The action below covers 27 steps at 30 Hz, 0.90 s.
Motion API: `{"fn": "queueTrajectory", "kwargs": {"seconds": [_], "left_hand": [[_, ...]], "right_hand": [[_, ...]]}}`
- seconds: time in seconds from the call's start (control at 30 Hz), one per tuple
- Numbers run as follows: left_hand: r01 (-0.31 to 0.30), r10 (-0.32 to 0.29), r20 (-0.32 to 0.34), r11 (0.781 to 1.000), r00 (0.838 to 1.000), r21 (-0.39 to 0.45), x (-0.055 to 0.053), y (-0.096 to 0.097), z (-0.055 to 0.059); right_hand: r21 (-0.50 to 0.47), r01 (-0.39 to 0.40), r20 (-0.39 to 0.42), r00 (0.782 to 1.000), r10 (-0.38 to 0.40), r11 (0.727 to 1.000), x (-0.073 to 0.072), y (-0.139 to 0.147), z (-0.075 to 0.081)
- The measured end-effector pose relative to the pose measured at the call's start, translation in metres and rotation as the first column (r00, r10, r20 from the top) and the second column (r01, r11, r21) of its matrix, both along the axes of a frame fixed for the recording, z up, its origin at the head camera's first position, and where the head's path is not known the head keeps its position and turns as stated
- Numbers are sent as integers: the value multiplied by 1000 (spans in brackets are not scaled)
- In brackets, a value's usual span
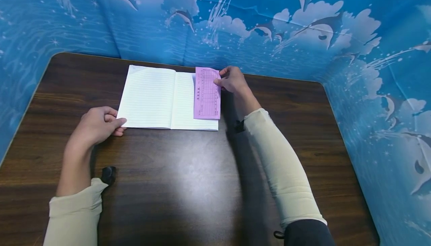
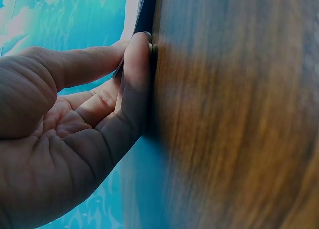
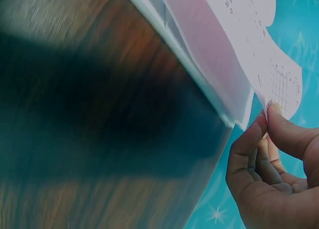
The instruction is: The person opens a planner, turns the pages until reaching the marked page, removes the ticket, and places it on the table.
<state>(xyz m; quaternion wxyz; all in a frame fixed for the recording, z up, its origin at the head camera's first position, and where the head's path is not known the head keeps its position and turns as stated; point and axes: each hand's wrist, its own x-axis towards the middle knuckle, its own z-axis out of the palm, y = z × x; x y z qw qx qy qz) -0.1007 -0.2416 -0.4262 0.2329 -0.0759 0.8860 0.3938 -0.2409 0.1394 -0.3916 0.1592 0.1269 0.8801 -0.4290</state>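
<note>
An open notebook [image 1: 148,96] with lined white pages lies flat near the table's far edge. My left hand [image 1: 97,124] pinches its lower left corner, thumb on top and fingers beneath; the left wrist view shows this left hand [image 2: 84,104] close to the tabletop. Over the right page is a pink printed form slip [image 1: 207,94] with a table of lines. Its upper right edge is pinched between the thumb and index finger of my right hand [image 1: 232,79]. In the right wrist view the slip [image 3: 249,44] bends up, apart from the page below, above my right hand [image 3: 279,164].
The dark wood-grain table [image 1: 188,186] stretches toward me and to both sides. A blue curtain [image 1: 222,18] printed with dolphins and waves hangs behind the table and along its right side. Pale sleeves [image 1: 283,163] cover my forearms.
</note>
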Motion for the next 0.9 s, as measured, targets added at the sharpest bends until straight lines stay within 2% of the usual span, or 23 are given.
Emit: {"fn": "queueTrajectory", "kwargs": {"seconds": [0.3, 0.47, 0.73, 0.9], "left_hand": [[-3, 3, 5, 1000, 1000, -1, 0, 0, 0], [0, 0, 7, 1000, 1000, 14, 0, -2, 0], [-2, 1, 16, 1000, 1000, 18, -1, -2, -2], [-4, 4, 8, 1000, 1000, 15, -1, -3, -2]], "right_hand": [[4, 23, 8, 1000, -23, 1000, -1, 35, 7], [66, 42, 36, 998, -45, 997, -1, 60, 7], [188, 50, 65, 996, -63, 981, 0, 96, -3], [255, 50, 61, 996, -68, 966, 2, 108, -12]]}}
